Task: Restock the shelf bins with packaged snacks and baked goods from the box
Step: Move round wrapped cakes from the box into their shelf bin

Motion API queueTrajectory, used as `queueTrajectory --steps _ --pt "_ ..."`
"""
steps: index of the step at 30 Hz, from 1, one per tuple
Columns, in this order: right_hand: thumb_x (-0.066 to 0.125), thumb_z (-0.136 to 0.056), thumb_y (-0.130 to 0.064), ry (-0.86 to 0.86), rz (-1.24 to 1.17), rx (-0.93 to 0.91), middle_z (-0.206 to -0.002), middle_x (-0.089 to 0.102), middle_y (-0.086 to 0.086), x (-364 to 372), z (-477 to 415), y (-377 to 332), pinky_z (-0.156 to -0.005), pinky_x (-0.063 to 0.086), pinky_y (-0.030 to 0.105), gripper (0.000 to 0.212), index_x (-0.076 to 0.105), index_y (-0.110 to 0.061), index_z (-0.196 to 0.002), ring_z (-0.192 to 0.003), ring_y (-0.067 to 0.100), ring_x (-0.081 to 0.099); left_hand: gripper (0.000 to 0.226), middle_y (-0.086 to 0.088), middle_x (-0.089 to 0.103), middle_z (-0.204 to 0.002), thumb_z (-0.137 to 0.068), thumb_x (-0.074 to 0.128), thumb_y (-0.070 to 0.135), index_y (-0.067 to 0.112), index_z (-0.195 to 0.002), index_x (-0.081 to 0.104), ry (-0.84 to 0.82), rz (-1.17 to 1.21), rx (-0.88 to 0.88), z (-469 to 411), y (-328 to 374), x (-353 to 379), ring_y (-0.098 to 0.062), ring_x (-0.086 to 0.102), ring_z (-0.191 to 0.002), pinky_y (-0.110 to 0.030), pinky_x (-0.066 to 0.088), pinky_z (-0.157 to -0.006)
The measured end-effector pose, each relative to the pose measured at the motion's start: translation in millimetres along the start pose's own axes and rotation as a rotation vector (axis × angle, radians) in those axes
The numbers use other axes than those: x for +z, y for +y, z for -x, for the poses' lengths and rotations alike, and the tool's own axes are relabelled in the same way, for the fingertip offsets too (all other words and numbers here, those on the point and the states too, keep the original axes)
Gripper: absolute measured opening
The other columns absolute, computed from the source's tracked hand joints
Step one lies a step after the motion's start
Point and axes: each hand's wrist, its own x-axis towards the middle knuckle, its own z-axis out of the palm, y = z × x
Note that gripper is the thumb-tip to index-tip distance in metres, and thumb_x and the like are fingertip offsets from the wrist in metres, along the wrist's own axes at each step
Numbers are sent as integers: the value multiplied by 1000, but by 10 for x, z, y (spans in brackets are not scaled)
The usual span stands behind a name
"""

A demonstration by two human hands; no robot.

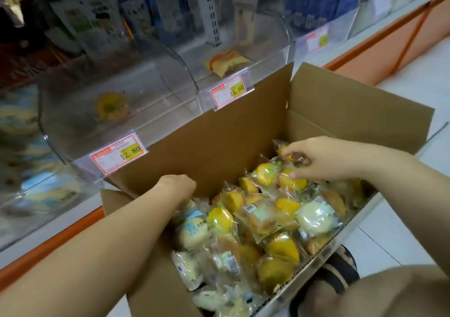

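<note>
well, both hands are working inside the open cardboard box (219, 141), which is sitting on the floor against the shelf; left hand (177, 185) is dipping in at the near-left side, its fingers hidden below the knuckles, so cannot tell what they are holding; right hand (316, 158) is hovering at the far-right corner, its fingers (287, 151) curling narrow over the yellow cake packets (292, 182), thumb touching one, grip not yet certain.

judging the step: gathering like with like, yellow cakes apart from the pale round buns (315, 217); taking packets by the wrapper edges rather than squeezing the soft cake; lifting small handfuls so nothing is spilling over the flaps.

clear shelf bin (151, 83) tagged 12.80 is holding one round yellow packet (110, 106); neighbouring bin (267, 51) tagged 15.60 is holding one orange packet (227, 62); pale floor tiles (414, 78) and an orange shelf base (389, 46) are running off to the right.
</note>
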Motion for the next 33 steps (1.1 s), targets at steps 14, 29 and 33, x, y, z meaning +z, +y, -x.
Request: queueTrajectory --steps 14,29,33 --pt "79 -71 -41 -1 -327 -71 -146 40 -5 -163 -125 -142 -104 42 31 92 25 -36 -146 -126 12 48 51 15 58 -115 -73 82 29 34 -118 59 646 911 567 582 179 -666 4 54 -102 -14 45 -89" --pt "80 -71 -40 103 -146 139 -87 44 -18 -107 -186 7 -74 41 28 43 54 -29 -104 -88 13 50 49 -2 54 -136 -87 70 21 20 -133 55 7 548 131 -453 58 272 -20 51 -123 -27 40 -101" --pt "81 -70 -41 91 -165 102 -87 44 -19 -43 -273 -11 -71 43 28 44 55 -30 -104 -86 13 52 47 -6 42 -140 -88 68 30 33 -133 53 -51 260 99 -588 164 481 -34 32 -133 -40 31 -111"
